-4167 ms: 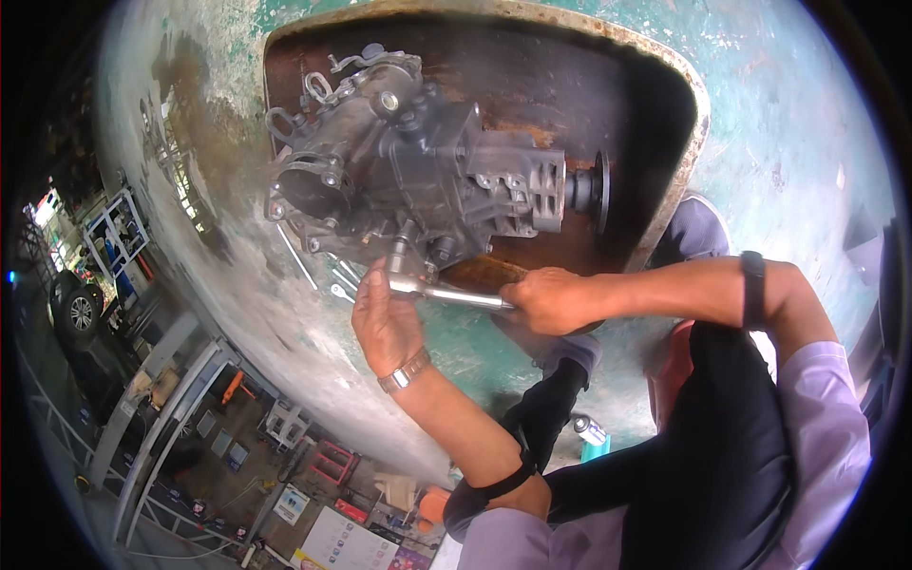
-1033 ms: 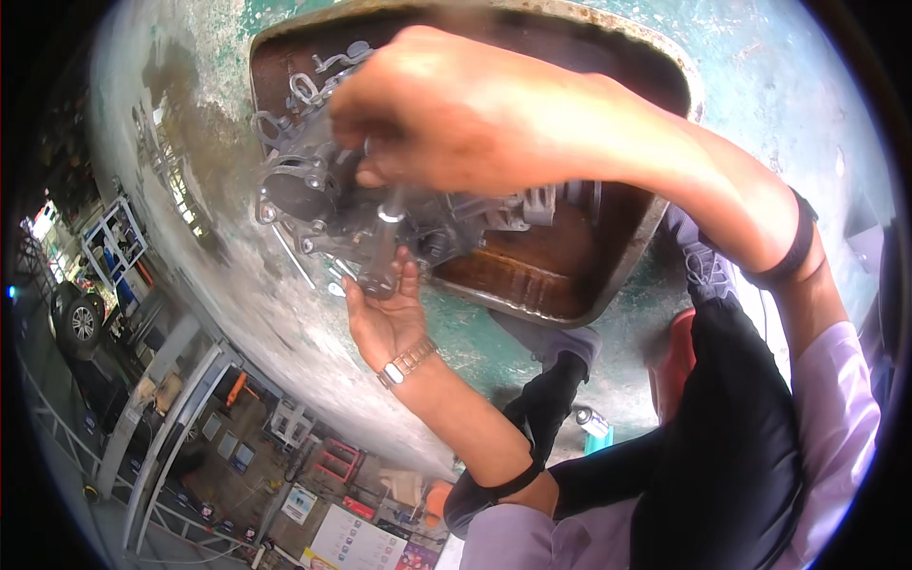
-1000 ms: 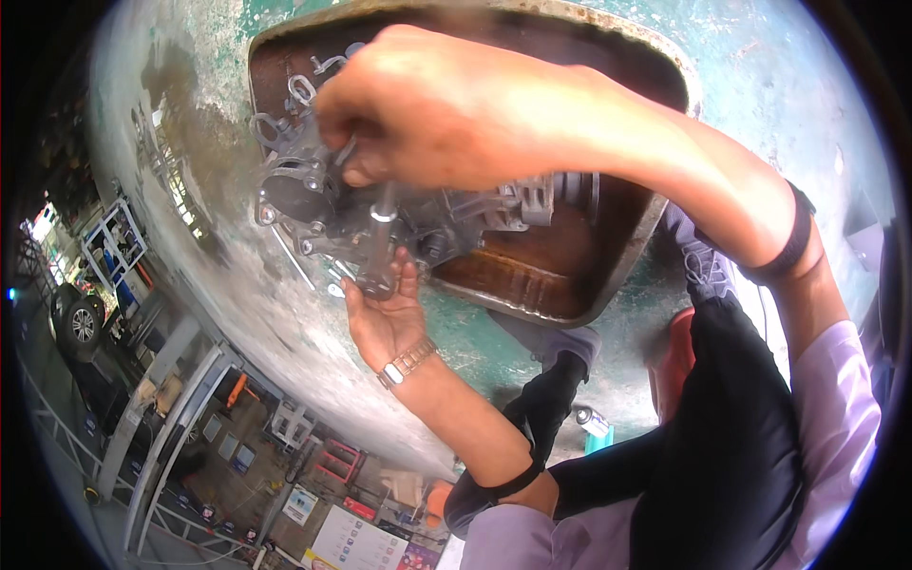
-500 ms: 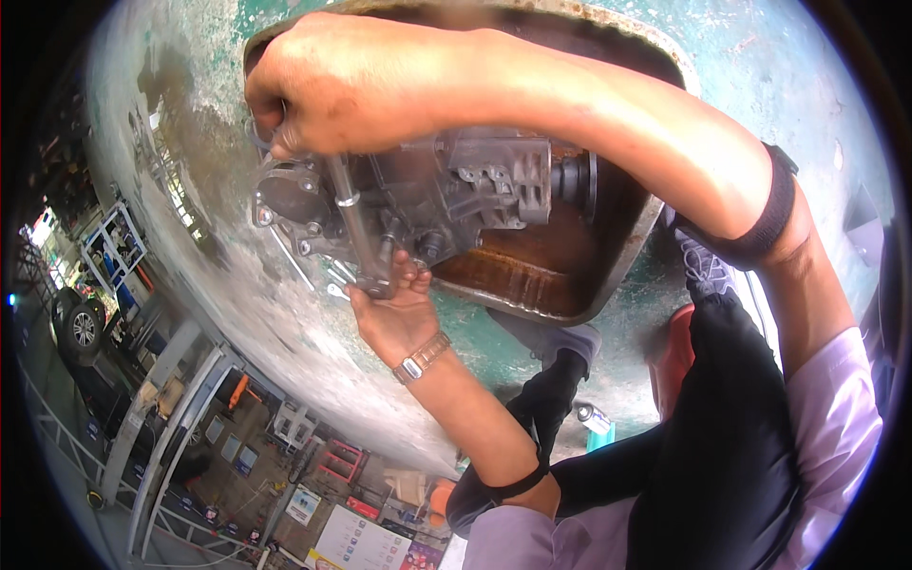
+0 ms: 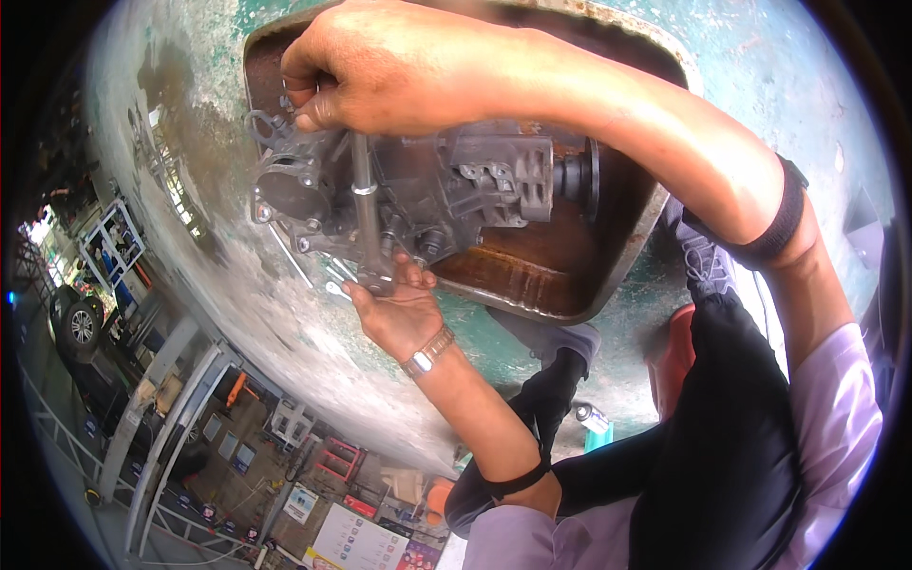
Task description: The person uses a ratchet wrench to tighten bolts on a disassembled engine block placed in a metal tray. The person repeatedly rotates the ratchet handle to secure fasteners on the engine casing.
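Note:
A grey gearbox-like metal housing (image 5: 418, 185) lies in a rusty, deep metal tray (image 5: 622, 275). Across its near left part runs a long metal bar (image 5: 369, 223) with a bright collar; its upper end is hidden behind my right hand. My left hand (image 5: 401, 313), palm up and wearing a watch, curls its fingers and thumb around the bar's lower end. My right hand (image 5: 366, 76) reaches over the housing from the right, its thumb and fingers pinched together above a small metal eyelet (image 5: 263, 126). Whatever sits in the pinch is mostly hidden.
Several thin wrenches (image 5: 334, 280) lie beside the tray on the worn green-and-white surface (image 5: 285, 323). My crossed legs (image 5: 722, 427) are at the lower right, with a red object (image 5: 670, 361) and a spray can (image 5: 591, 416) nearby. Shelves, a wheel (image 5: 81, 326) and vehicle parts stand at the lower left.
My right hand has moved up and to the right, baring the eyelet. The bar's upper part has swung right, while my left hand stays nearly in place at its lower end.

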